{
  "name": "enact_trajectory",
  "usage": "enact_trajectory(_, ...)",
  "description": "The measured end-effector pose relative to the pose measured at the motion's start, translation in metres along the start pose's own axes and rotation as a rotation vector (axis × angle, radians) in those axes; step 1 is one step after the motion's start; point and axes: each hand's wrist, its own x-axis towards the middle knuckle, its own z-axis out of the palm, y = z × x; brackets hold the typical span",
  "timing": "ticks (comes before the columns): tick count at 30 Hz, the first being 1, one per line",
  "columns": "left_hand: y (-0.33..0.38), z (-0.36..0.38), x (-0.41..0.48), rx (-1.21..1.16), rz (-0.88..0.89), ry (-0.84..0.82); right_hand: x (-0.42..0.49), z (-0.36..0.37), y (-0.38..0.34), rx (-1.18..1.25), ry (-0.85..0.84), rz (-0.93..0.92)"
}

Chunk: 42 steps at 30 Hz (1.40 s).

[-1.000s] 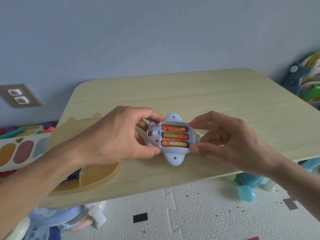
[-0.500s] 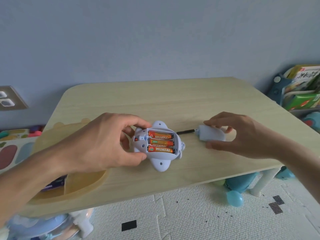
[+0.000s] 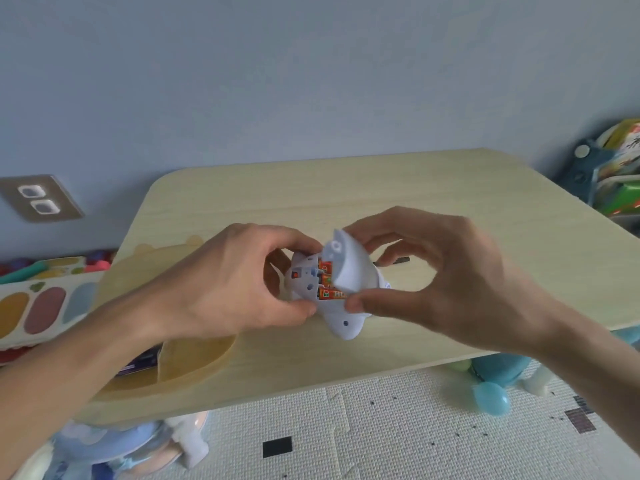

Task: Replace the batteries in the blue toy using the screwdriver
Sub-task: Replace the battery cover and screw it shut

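Near the desk's (image 3: 450, 188) front edge, the left hand (image 3: 221, 289) grips the toy (image 3: 311, 282), belly up. The right hand (image 3: 426, 271) pinches the cover (image 3: 349, 268), tilted over the batteries (image 3: 330, 294). I think it should seat the far edge first, then press flat.
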Motion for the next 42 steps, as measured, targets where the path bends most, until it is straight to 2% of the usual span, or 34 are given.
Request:
enact_trajectory(9, -0.004, 0.0, 0.0, -0.019, 0.037, -0.016, 0.004, 0.009, 0.01, -0.106, -0.014, -0.021)
enact_trajectory(19, 0.001, -0.002, -0.001, -0.027, -0.013, -0.024, 0.0, 0.007, 0.009, -0.197, 0.007, 0.009)
enact_trajectory(24, 0.0, -0.003, 0.0, -0.022, -0.02, -0.056, 0.002, 0.01, 0.007, -0.125, -0.002, 0.064)
enact_trajectory(29, -0.003, -0.009, 0.005, -0.2, -0.106, -0.132, -0.002, 0.012, 0.006, -0.015, 0.001, 0.163)
enact_trajectory(32, 0.0, -0.01, 0.008, -0.338, -0.134, -0.107, -0.005, 0.012, 0.005, -0.026, 0.013, 0.183)
enact_trajectory(37, 0.001, -0.006, 0.014, -0.378, -0.188, -0.045, -0.006, 0.014, 0.005, -0.043, 0.028, 0.171)
enact_trajectory(42, 0.003, -0.009, 0.015, -0.457, -0.216, -0.073, -0.006, 0.015, 0.009, -0.039, 0.047, 0.153)
